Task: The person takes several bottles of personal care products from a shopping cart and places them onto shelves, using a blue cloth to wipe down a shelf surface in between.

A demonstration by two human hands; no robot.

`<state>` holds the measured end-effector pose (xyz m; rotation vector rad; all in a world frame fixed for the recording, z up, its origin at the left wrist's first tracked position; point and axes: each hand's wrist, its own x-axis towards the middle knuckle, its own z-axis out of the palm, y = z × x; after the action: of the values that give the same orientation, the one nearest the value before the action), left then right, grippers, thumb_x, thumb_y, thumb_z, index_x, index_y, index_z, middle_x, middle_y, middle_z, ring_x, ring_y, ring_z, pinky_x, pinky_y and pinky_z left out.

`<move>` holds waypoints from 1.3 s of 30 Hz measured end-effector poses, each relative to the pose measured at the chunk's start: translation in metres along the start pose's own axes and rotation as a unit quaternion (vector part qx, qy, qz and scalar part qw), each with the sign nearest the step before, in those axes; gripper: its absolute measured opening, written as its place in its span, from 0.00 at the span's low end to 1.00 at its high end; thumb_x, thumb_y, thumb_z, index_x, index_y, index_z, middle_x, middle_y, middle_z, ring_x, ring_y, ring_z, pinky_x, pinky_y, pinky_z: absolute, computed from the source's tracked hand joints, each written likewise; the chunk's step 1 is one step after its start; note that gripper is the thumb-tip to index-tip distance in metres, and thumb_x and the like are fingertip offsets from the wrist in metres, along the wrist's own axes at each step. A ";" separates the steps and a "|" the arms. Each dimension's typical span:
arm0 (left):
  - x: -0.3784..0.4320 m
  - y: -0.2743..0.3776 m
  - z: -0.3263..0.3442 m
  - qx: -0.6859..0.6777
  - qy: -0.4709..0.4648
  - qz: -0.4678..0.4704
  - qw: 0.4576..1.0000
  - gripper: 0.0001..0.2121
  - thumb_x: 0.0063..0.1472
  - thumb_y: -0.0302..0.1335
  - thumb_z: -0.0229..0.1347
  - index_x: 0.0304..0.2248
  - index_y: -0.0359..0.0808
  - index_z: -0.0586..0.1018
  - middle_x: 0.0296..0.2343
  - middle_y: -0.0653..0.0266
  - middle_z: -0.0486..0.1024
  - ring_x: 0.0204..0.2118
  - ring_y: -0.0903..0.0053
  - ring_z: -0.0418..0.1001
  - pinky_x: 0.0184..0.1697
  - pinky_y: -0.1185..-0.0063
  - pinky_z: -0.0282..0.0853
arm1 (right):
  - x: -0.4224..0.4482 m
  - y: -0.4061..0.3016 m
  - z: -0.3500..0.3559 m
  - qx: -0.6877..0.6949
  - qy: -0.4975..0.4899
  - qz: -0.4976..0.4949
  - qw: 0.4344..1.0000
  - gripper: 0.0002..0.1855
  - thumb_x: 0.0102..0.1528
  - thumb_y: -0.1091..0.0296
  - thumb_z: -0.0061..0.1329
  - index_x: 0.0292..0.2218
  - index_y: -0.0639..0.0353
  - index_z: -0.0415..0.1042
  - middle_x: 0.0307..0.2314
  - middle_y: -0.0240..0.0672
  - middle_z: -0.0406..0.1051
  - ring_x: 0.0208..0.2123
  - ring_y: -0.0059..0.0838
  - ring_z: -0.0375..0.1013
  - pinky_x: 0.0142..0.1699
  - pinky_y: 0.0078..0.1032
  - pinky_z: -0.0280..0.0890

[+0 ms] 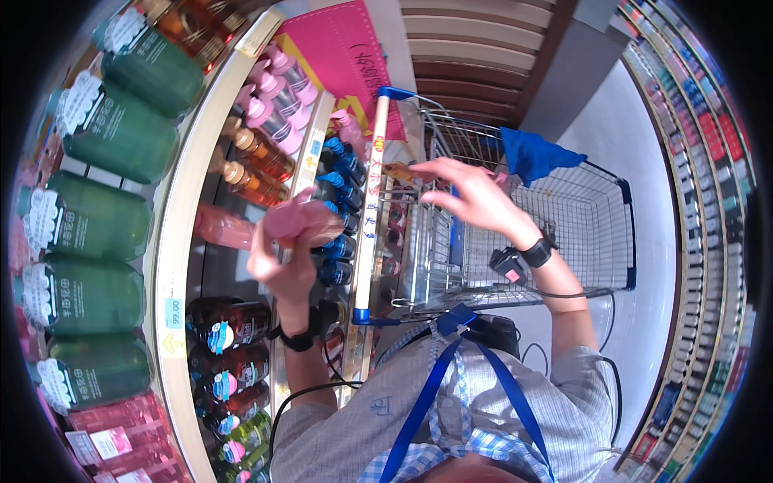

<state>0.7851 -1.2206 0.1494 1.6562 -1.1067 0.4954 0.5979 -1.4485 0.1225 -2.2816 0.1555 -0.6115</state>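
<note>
My left hand (281, 265) is raised at the shelf on the left, its fingers around a pink bottle (305, 220) that looks blurred. Just behind it, another pink bottle (224, 227) stands on the middle shelf. My right hand (483, 196) is over the near end of a wire shopping cart (574, 229), with thumb and fingers apart. Beyond its fingertips is a small orange-yellow item (398, 172), partly covered by the hand and too small to name. The cart's white handle bar (369, 241) runs between my two hands.
Large green bottles (109, 296) line the upper shelf; pink (279, 102), amber (263, 148) and dark blue pump bottles (341, 193) fill lower ones. A blue cloth (534, 154) hangs over the cart's side. Black cables (567, 294) run from my wrists. Stocked shelves (700, 241) stand across the aisle.
</note>
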 end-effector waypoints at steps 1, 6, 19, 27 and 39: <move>0.010 0.007 0.015 -0.053 -0.027 0.088 0.994 0.14 0.48 0.22 0.63 0.36 0.31 0.77 0.29 0.58 0.78 0.31 0.70 0.78 0.35 0.78 0.71 | 0.001 -0.019 0.000 -0.015 0.006 -0.017 1.000 0.27 0.53 0.53 0.51 0.50 0.58 0.65 0.38 0.42 0.71 0.39 0.39 0.73 0.43 0.32 0.68; 0.015 0.049 0.094 -0.120 -0.151 0.043 0.980 0.18 0.44 0.19 0.62 0.38 0.30 0.75 0.27 0.54 0.78 0.30 0.67 0.79 0.33 0.76 0.73 | -0.014 -0.062 -0.023 -0.103 0.116 0.004 0.988 0.40 0.39 0.42 0.62 0.45 0.60 0.64 0.23 0.31 0.69 0.24 0.27 0.71 0.30 0.22 0.66; -0.016 0.110 0.280 -0.216 -0.402 -0.043 0.889 0.18 0.50 0.22 0.55 0.43 0.36 0.70 0.33 0.50 0.76 0.37 0.57 0.75 0.38 0.67 0.71 | -0.076 0.051 -0.093 -0.112 0.284 0.225 0.925 0.14 0.43 0.64 0.60 0.31 0.60 0.74 0.24 0.37 0.70 0.27 0.34 0.73 0.32 0.24 0.69; -0.034 0.063 0.294 -0.108 -0.488 -0.075 0.863 0.25 0.58 0.29 0.55 0.55 0.41 0.63 0.42 0.60 0.75 0.44 0.60 0.73 0.45 0.71 0.70 | -0.149 0.226 -0.065 -0.094 0.241 0.320 0.911 0.13 0.40 0.70 0.58 0.30 0.62 0.75 0.24 0.42 0.71 0.25 0.40 0.73 0.32 0.29 0.67; -0.061 0.000 0.216 0.004 -0.403 -0.181 0.897 0.13 0.56 0.20 0.54 0.42 0.37 0.76 0.36 0.58 0.77 0.37 0.64 0.76 0.36 0.75 0.71 | -0.211 0.426 -0.005 -0.149 0.196 0.388 0.888 0.18 0.40 0.58 0.63 0.27 0.61 0.74 0.23 0.44 0.73 0.26 0.45 0.73 0.32 0.35 0.67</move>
<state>0.7134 -1.3907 0.0210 2.0787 -1.3091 -0.4866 0.4412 -1.6924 -0.2544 -2.0844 1.3638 -0.6197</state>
